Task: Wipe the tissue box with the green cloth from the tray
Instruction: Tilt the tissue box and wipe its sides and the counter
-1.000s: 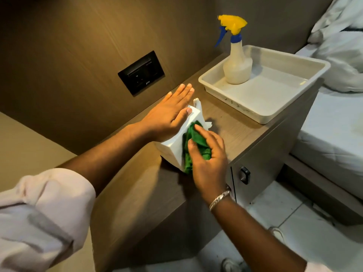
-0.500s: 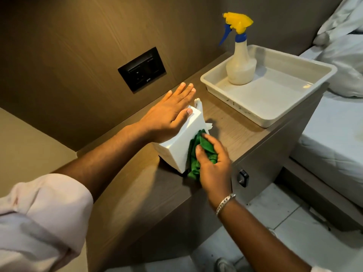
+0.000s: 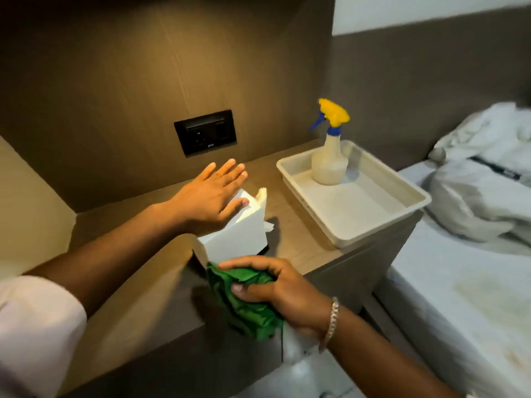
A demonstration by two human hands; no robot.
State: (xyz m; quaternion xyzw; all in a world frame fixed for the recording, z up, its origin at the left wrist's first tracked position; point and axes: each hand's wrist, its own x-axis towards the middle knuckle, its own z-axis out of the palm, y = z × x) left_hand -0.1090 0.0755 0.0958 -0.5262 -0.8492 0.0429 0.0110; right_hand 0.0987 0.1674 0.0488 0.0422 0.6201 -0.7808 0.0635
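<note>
A white tissue box (image 3: 240, 235) stands tilted on the wooden bedside shelf (image 3: 138, 285), a tissue poking out at its far end. My left hand (image 3: 211, 198) lies flat on the box's top with fingers stretched out. My right hand (image 3: 275, 288) grips the bunched green cloth (image 3: 244, 303) just below the box's near bottom edge, at the shelf's front edge. Whether the cloth touches the box I cannot tell. The cream tray (image 3: 370, 214) sits to the right.
A spray bottle (image 3: 329, 156) with a yellow and blue head stands in the tray's back corner. A black socket panel (image 3: 205, 132) is set in the wall behind. A bed (image 3: 459, 282) with white sheets lies to the right, floor tiles below.
My right hand has slid the green cloth down the box's near side to below its bottom edge. The left hand stays flat on the box. The camera view has risen.
</note>
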